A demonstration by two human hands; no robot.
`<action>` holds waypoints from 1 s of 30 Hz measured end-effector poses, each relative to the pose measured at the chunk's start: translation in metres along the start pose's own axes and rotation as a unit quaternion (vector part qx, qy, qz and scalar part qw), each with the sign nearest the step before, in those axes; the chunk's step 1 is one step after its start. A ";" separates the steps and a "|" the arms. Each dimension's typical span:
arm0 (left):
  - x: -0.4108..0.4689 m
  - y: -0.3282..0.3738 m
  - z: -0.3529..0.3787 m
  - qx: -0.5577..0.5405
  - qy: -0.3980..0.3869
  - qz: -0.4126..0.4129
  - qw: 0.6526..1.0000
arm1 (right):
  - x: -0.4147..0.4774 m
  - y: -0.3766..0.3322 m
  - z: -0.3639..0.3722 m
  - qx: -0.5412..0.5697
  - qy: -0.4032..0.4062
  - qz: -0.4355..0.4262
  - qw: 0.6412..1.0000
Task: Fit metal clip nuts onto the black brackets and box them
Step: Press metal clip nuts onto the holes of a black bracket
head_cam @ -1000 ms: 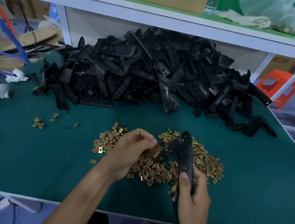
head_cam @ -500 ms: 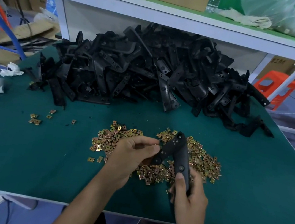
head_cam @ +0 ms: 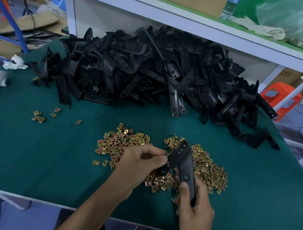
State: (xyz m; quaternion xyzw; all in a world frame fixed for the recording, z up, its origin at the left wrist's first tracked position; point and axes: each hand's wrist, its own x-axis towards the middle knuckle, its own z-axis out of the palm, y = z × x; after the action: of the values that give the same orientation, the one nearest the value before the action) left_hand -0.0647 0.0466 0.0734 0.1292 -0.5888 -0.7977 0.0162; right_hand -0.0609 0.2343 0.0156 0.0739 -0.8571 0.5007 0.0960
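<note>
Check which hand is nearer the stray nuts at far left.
Left. The left hand, pinching the bracket, sits right of the stray nuts. The right hand grips the bracket's lower end farther right, toward the table's near edge.

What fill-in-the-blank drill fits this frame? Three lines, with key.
1. The right hand grips one bracket, whose colour is ____.
2. The clip nuts lie loose on a table whose top is ____.
3. The left hand pinches the side arm of the ____ that the right hand holds.

Missing words: black; green; bracket.
</note>
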 end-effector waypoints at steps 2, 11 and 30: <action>-0.001 0.000 -0.004 0.017 0.007 0.009 1.000 | -0.002 -0.006 0.000 -0.018 0.003 -0.008 1.000; -0.006 0.010 -0.011 0.013 0.013 0.013 1.000 | -0.005 -0.029 0.002 -0.019 -0.018 0.018 0.999; -0.035 0.023 0.014 0.097 0.074 0.191 0.974 | -0.023 -0.061 0.012 0.085 0.047 0.030 0.995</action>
State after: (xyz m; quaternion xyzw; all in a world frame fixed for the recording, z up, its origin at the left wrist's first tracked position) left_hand -0.0371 0.0586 0.1052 0.0739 -0.6744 -0.7071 0.1993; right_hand -0.0265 0.1952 0.0557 0.0323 -0.8079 0.5772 0.1141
